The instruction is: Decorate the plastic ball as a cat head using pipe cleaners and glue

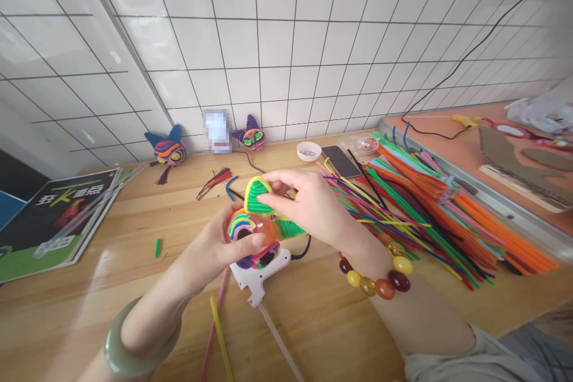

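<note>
My left hand (228, 242) is closed around a round, colourful pipe-cleaner ornament (245, 227) with an orange front and dark eye rings. Between the thumb and fingers of my right hand (298, 197) is a green ear piece with a yellow rim (258, 196), standing at the top of the ornament. Whether the ear is fixed to it I cannot tell. A second green piece (290, 227) sticks out on the right, below my right hand. Under the ornament lies a white glue gun (259, 280) with a glue stick (282, 340) reaching toward me.
Piles of pipe cleaners (430, 209) spread on the right. Behind stand a pink bowl (308, 151), a phone (341, 162) and two finished-looking ornaments (168, 150). Magazines (58, 221) lie left. Pink and yellow pipe cleaners (221, 334) lie in front.
</note>
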Tool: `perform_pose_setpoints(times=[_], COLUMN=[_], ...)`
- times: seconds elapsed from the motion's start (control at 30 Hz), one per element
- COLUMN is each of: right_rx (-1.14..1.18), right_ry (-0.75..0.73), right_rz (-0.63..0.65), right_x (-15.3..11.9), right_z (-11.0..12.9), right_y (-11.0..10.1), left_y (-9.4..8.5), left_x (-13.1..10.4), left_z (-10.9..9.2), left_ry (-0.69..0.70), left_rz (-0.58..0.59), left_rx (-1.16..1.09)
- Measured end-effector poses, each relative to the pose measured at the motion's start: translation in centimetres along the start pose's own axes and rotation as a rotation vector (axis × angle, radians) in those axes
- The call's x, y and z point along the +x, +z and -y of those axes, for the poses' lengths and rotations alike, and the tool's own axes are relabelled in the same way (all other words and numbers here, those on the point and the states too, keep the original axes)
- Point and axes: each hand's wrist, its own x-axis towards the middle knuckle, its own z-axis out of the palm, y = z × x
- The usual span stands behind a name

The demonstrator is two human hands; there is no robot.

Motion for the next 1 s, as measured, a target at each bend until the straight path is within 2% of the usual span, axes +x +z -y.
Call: perform_pose_setpoints(times=[0.2, 0.47, 0.7, 1.0], right_rx=[-0.085, -0.128, -0.105, -0.091], right_ry=[-0.053, -0.064, -0.072, -0.071], right_rz=[-0.042, -0.048, -0.051, -0.032], right_x=[-0.1, -0.2, -0.1, 0.0], right_z=[0.1, 0.1, -0.2, -0.5], right_y=[0.2, 0.4, 0.5, 0.7], left_y=[0.2, 0.1, 0.1, 0.8], left_x=[-0.3, -0.4, 0.0, 0.3], left_z=[-0.2, 0.5, 1.1, 2.0], left_ry=[0.019, 0.029, 0.119, 0.114], left_rz=[-0.018, 0.041, 0.036, -0.148], left_rx=[-0.046, -0.123, -0.116, -0.093])
